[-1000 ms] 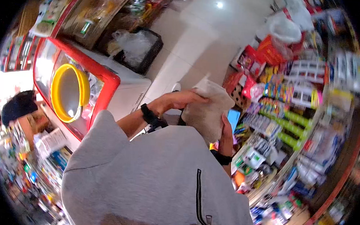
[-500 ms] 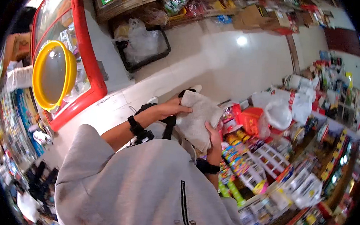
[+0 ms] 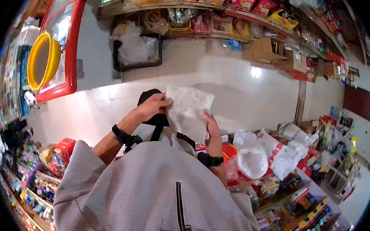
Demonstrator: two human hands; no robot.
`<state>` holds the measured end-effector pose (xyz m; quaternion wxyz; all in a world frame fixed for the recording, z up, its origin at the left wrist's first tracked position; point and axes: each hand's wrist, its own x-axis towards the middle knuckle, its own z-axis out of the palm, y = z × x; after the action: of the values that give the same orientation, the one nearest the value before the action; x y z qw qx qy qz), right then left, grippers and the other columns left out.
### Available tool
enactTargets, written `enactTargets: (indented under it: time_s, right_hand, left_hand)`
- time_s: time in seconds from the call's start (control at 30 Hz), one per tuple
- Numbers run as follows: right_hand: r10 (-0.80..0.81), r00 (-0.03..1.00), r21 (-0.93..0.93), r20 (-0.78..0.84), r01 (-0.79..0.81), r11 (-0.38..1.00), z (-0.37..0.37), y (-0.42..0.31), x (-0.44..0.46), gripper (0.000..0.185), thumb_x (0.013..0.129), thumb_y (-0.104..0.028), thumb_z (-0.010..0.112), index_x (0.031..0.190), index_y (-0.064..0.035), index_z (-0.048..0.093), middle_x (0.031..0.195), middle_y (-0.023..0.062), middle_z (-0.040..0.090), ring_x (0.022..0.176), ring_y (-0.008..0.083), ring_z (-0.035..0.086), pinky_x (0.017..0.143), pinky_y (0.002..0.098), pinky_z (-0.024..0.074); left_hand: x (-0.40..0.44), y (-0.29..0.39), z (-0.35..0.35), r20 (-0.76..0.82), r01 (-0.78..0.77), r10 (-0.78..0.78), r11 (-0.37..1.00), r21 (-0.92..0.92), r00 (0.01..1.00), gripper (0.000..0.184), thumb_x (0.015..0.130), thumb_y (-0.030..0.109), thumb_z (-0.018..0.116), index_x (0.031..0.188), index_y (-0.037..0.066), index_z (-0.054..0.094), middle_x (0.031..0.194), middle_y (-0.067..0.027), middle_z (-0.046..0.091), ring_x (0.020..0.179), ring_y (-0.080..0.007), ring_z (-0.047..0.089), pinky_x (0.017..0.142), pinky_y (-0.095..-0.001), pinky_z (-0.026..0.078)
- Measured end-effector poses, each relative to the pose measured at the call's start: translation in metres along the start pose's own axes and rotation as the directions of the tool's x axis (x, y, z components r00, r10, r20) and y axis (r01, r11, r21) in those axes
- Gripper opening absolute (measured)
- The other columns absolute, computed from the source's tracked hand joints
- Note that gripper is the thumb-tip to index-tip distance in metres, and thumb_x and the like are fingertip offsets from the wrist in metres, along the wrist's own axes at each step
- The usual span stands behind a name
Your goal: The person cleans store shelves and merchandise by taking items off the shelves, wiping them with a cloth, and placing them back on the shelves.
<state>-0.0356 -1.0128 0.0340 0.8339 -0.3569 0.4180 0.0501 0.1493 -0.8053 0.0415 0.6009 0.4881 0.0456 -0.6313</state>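
A folded light grey-beige cloth (image 3: 188, 111) is stretched between my two hands in front of my body, at the middle of the view. My left hand (image 3: 154, 107) grips its left edge, thumb on top and the other fingers behind. On the right side, my right hand (image 3: 211, 126) pinches the lower right edge, where the folded layers show. Both wrists wear black straps. Behind the cloth and my left hand lies a black item (image 3: 150, 97) that I cannot make out clearly.
A yellow basin (image 3: 43, 62) sits on a red-framed glass case (image 3: 73, 45) at the left. At the back, a black crate (image 3: 137, 65) holds plastic bags beneath shelves of packets. Cardboard boxes (image 3: 263, 50) stand back right. White plastic bags (image 3: 253, 162) lie among goods at the right.
My view and body have turned to the right, so the basin and shelves sit differently in view. The cloth stays in both hands and now appears further left and more level.
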Motion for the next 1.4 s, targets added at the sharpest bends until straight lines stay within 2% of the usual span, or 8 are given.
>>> enactTargets:
  time_s: [0.23,0.37,0.5,0.57,0.77,1.0,1.1,1.4]
  right_hand:
    - [0.121,0.981,-0.063,0.152,-0.112,0.992,-0.052,-0.071,0.057,0.056,0.087,-0.021,0.070,0.133,0.0017,0.047,0.116,0.0094,0.061,0.104,0.0199,0.060,0.092,0.0337,0.0486]
    - [0.253,0.950,-0.067,0.181,-0.245,0.967,-0.047,-0.124,0.080,0.055,0.087,-0.013,0.065,0.136,0.0005,0.043,0.124,0.0141,0.059,0.110,0.0276,0.061,0.095,0.0405,0.0505]
    - [0.214,0.970,0.037,0.112,-0.219,0.975,-0.039,-0.173,0.102,0.052,0.087,-0.008,0.064,0.134,0.0007,0.045,0.122,0.0137,0.060,0.110,0.0274,0.061,0.095,0.0410,0.0506]
    - [0.146,0.985,0.105,-0.091,-0.136,0.985,-0.044,-0.193,0.113,0.049,0.088,-0.007,0.064,0.133,0.0009,0.046,0.121,0.0134,0.061,0.109,0.0273,0.062,0.094,0.0413,0.0508]
    - [0.070,0.980,0.059,-0.189,-0.060,0.996,-0.065,-0.233,0.149,0.047,0.085,-0.007,0.068,0.129,-0.0041,0.050,0.119,0.0106,0.061,0.107,0.0258,0.061,0.090,0.0408,0.0526]
    - [0.237,0.939,0.218,-0.251,-0.184,0.959,-0.127,-0.237,0.232,0.043,0.089,-0.012,0.067,0.127,-0.0050,0.051,0.120,0.0096,0.060,0.108,0.0258,0.060,0.089,0.0410,0.0527]
    - [0.164,0.974,0.166,-0.156,-0.138,0.976,-0.163,-0.215,0.280,0.042,0.089,-0.014,0.067,0.127,-0.0043,0.051,0.119,0.0092,0.061,0.107,0.0253,0.061,0.089,0.0406,0.0525]
    - [0.271,0.955,0.339,-0.123,-0.216,0.916,-0.264,-0.154,0.378,0.030,0.090,-0.006,0.064,0.118,-0.0025,0.058,0.111,0.0097,0.065,0.096,0.0252,0.065,0.079,0.0397,0.0568]
  left_hand:
    - [0.062,0.028,0.056,-0.084,-0.133,0.125,0.987,-0.095,0.989,0.025,0.096,0.013,0.055,0.120,0.004,0.060,0.114,-0.0035,0.064,0.105,-0.0142,0.059,0.092,-0.0331,0.049]
    - [0.107,0.049,0.055,-0.086,-0.129,0.117,0.981,-0.146,0.989,0.022,0.094,0.013,0.059,0.113,0.003,0.064,0.105,-0.0029,0.067,0.096,-0.0140,0.063,0.087,-0.0309,0.051]
    - [0.160,0.095,0.062,-0.102,-0.070,0.052,0.982,-0.175,0.993,0.021,0.092,0.015,0.062,0.110,0.004,0.065,0.101,-0.0021,0.068,0.090,-0.0140,0.064,0.083,-0.0303,0.052]
    - [0.194,0.113,0.070,-0.050,-0.071,0.062,0.976,-0.207,0.997,0.022,0.091,0.018,0.064,0.108,0.004,0.066,0.100,-0.0016,0.067,0.090,-0.0131,0.063,0.080,-0.0284,0.051]
    - [0.280,0.154,0.090,-0.014,0.080,-0.079,0.984,0.162,0.997,0.046,0.088,0.031,0.069,0.125,0.005,0.057,0.115,-0.0046,0.061,0.100,-0.0145,0.058,0.079,-0.0309,0.050]
    - [0.404,0.129,0.065,0.036,0.021,-0.035,0.942,0.334,0.999,0.039,0.092,0.022,0.055,0.129,0.010,0.054,0.113,-0.0002,0.060,0.100,-0.0140,0.054,0.085,-0.0258,0.042]
    - [0.457,0.099,0.051,-0.044,0.082,-0.071,0.933,0.350,0.997,0.042,0.091,0.023,0.052,0.131,0.010,0.052,0.114,-0.0003,0.059,0.101,-0.0146,0.052,0.087,-0.0288,0.042]
    - [0.556,-0.009,0.026,-0.190,0.218,-0.175,0.948,0.233,0.966,0.045,0.094,0.031,0.051,0.136,0.013,0.047,0.114,-0.0005,0.058,0.102,-0.0138,0.052,0.088,-0.0332,0.041]
